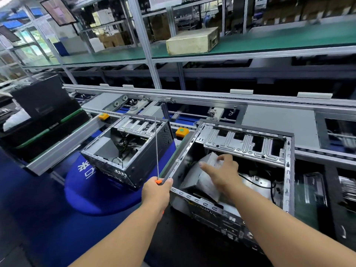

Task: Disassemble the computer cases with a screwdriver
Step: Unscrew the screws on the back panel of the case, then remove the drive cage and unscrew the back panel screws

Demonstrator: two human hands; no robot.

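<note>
Two opened computer cases lie on the bench. The nearer, larger case [289,155] is at the right, with a grey power supply box [200,182] tilted loose inside it. My right hand [221,170] reaches into this case and grasps the top of that box. My left hand [157,191] grips the orange handle of a long thin screwdriver [157,149], whose shaft points straight up in front of the smaller case [131,151], which sits tilted at the centre left.
A round blue mat [86,189] lies under the smaller case. A black case [42,105] stands at the far left. Conveyor rails with orange stops [181,132] run behind. A beige box [192,43] sits on the green upper shelf. More metal parts [312,189] lie at the right.
</note>
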